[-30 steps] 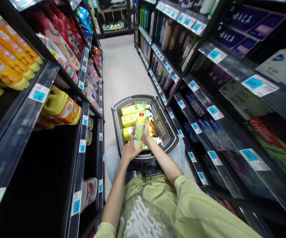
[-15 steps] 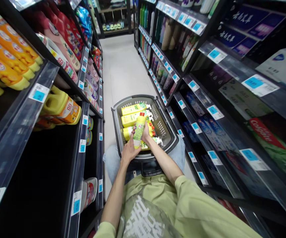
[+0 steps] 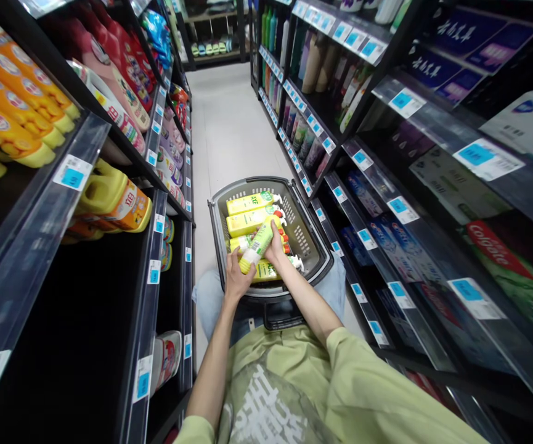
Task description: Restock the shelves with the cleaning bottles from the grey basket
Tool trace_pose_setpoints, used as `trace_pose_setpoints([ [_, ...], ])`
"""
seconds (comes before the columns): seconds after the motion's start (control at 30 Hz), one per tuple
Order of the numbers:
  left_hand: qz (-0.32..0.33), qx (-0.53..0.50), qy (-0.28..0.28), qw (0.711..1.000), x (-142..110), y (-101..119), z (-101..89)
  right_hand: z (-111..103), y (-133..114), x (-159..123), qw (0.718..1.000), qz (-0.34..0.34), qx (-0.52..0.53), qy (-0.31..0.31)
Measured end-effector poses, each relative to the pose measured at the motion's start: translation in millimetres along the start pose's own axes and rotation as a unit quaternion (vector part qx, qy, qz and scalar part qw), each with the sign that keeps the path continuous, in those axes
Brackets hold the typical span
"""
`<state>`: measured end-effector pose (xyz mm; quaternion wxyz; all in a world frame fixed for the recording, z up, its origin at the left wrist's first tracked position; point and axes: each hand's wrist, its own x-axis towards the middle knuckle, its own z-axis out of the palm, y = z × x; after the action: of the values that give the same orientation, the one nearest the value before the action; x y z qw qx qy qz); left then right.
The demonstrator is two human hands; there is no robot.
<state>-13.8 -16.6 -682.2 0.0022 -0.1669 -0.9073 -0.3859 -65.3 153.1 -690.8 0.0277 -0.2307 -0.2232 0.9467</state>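
Observation:
Between my two hands a yellow-green bottle (image 3: 257, 244) with a red cap lies tilted over the basket, its cap end up and to the right. My left hand (image 3: 237, 275) grips it near the yellow base. Around its upper part, on the right side, my right hand (image 3: 275, 245) is closed. Beneath is a grey shopping basket (image 3: 310, 262) with a black rim. Inside lie yellow pump bottles (image 3: 248, 223), one marked AXE (image 3: 245, 203), and more red-capped yellow bottles, partly hidden by the held one and my hands.
Shelves with orange bottles (image 3: 12, 111) and a yellow jug (image 3: 116, 198) line the left side. On the right, shelves hold toothpaste boxes (image 3: 509, 271) and toiletry bottles (image 3: 315, 61). Pale aisle floor (image 3: 229, 117) runs ahead. The basket rests by my knees.
The held bottle has turned from nearly upright to a slant, its top tipping right and its base swinging left. My left hand has shifted slightly left with the base.

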Motion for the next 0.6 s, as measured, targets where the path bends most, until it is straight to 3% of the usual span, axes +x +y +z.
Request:
trace_pose_setpoints([
  [0.17,0.07,-0.045,-0.008,0.997,-1,-12,8.5,-2,-2,0,1.0,-0.018,0.004,-0.02],
  [0.33,0.025,-0.053,0.007,0.998,0,-11,8.1,-4,-1,1,0.996,-0.011,-0.008,-0.084],
  [0.6,-0.037,-0.023,-0.146,0.988,-4,6,-4.6,-7,4,9,0.995,-0.078,-0.056,-0.04],
])
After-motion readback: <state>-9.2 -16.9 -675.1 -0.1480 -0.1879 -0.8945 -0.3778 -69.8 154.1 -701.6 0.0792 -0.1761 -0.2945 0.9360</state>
